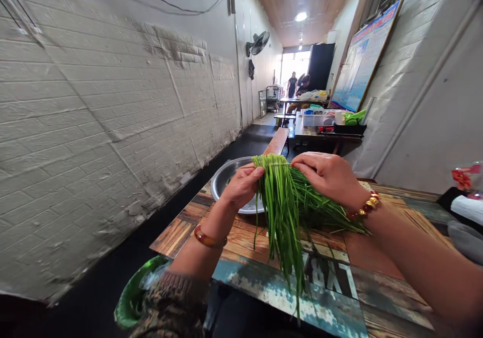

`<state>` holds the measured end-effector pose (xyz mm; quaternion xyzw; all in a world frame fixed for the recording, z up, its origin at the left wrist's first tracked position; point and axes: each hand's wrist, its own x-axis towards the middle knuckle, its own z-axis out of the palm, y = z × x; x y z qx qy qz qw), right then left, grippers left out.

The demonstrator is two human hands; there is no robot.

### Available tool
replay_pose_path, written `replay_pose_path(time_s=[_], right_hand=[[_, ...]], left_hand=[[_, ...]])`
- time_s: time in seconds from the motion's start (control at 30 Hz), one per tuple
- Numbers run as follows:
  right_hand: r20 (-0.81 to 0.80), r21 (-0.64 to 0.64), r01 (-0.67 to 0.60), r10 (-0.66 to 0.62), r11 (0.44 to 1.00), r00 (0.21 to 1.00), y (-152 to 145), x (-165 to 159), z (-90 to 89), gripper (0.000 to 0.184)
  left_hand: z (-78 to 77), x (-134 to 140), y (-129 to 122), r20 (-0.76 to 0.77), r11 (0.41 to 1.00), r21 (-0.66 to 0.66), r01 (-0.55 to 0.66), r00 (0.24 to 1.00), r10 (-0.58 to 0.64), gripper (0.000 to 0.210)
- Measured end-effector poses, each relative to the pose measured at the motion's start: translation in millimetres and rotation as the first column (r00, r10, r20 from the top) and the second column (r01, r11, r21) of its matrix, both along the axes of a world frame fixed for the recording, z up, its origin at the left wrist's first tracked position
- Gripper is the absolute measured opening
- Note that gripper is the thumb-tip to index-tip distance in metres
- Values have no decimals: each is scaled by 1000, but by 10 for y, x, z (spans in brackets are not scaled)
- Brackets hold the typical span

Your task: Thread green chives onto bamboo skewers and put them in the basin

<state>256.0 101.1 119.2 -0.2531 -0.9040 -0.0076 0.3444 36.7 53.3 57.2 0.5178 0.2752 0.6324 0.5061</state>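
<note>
My left hand [243, 184] is closed, its thumb and fingers pinching a bunch of green chives [281, 207] near the pale stalk ends. The long leaves hang down past the table's front edge. A thin, light stick that looks like a skewer [289, 164] runs across the top of the bunch. At its right end my right hand [326, 174] is closed in a pinch; its fingertips are partly hidden. Beneath the right hand, more loose chives [324, 204] lie on the wood-patterned table [241, 242]. A metal basin [222, 177] sits behind my left hand, partly covered by it.
A green basket [126, 298] with clear plastic stands low at the left. A bench [278, 141] lies beyond the table. Farther back, another table holds a plastic bin [315, 119] and a black tray [350, 128]. Two people are near the bright doorway. A brick-patterned wall [113, 127] runs along the left.
</note>
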Motion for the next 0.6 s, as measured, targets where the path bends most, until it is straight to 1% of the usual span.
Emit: replay_pose_path(time_s=[0.17, 0.27, 0.33, 0.4, 0.5, 0.6], right_hand=[[59, 16, -17, 16, 1000, 998, 13, 49, 61, 25], [63, 31, -21, 19, 999, 998, 27, 62, 88, 25], [63, 31, -20, 18, 999, 998, 41, 60, 81, 25], [68, 25, -15, 13, 1000, 998, 59, 53, 54, 26], [66, 12, -6, 5, 1000, 998, 89, 40, 3, 25], [41, -34, -24, 26, 999, 999, 105, 36, -6, 25]], left_hand=[[14, 43, -35, -32, 999, -14, -30, 999, 29, 41], [33, 71, -67, -82, 1000, -29, -9, 997, 7, 42], [27, 90, -72, -121, 998, -66, 1, 993, -9, 38], [6, 102, -59, -145, 996, -90, -16, 989, 2, 35], [-22, 105, -28, -155, 995, -89, -48, 987, 34, 33], [-19, 85, -19, -164, 996, -85, -17, 986, 3, 37]])
